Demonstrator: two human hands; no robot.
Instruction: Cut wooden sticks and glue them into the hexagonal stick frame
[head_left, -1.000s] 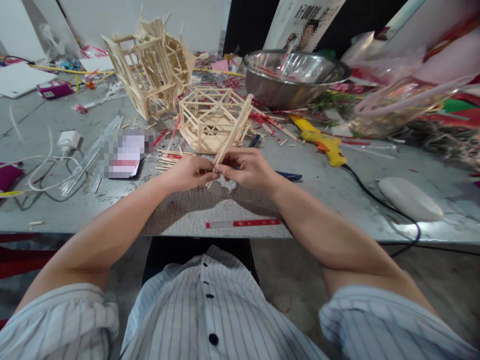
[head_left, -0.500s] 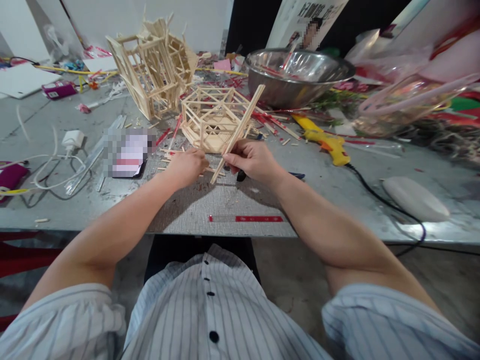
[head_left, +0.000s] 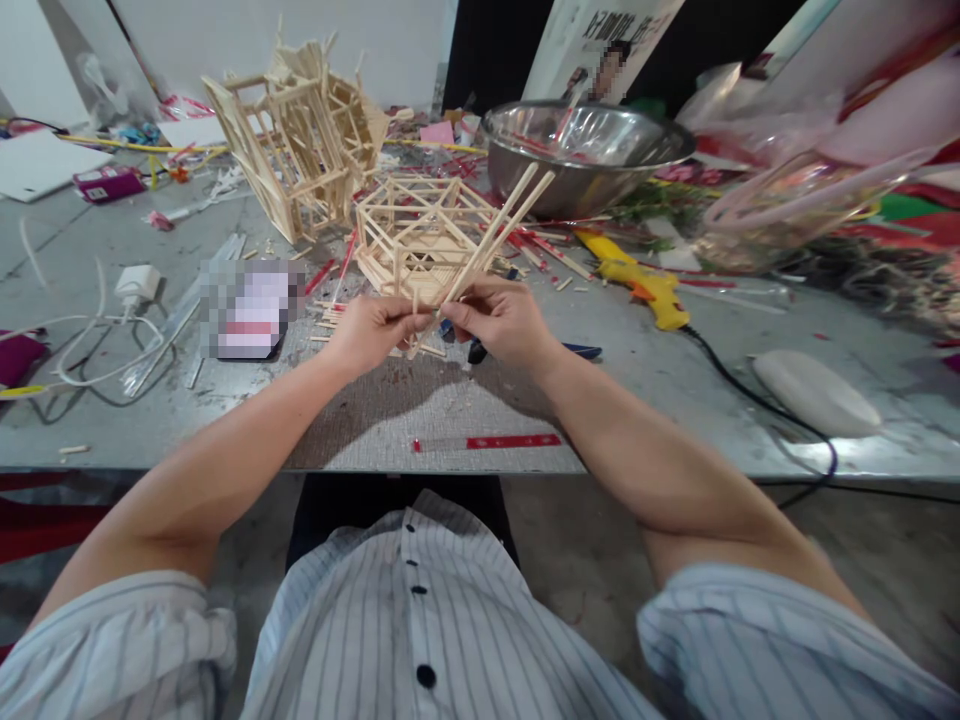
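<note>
Between thumb and fingers, my right hand pinches a pair of long, pale wooden chopsticks. They slant up to the right, their upper ends spread apart. My left hand is closed, its fingertips meeting the right hand's near the chopsticks' lower part. A short wooden stick stands up at its fingers; what exactly they grip is partly hidden. Just behind both hands sits a low many-sided stick frame with a slatted floor. Short cut sticks lie beside my left hand. Under my right hand a dark blue-handled tool is partly covered.
A taller stick structure stands back left, a steel bowl back right. A yellow glue gun with a black cord lies right, near a grey-white oval object. A phone and white charger are left. A red-and-clear wrapper lies near the edge.
My left hand has moved right to meet my right hand. The chopsticks' upper ends, close together before, are now spread apart. The view has shifted slightly.
</note>
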